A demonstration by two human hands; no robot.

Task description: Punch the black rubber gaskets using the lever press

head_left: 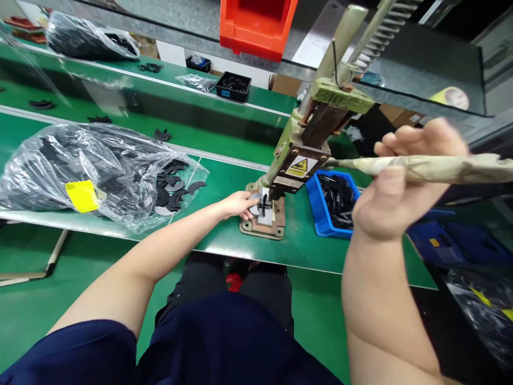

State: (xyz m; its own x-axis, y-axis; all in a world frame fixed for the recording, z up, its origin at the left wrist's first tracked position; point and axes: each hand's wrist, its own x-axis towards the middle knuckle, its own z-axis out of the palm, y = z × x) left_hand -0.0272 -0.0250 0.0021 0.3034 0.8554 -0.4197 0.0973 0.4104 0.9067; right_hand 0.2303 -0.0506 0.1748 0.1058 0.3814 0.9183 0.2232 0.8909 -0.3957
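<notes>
Bright, even overhead light, glare on the plastic bag point(80, 171), soft shadows, wide-angle bending at the edges, and motion blur on the right hand point(401, 182)

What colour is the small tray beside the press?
Blue; the tray shows best in the head view, right of the press.

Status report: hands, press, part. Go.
Left hand steadies small black part on press base. Right hand closed around lever handle. Nothing blocking.
</notes>
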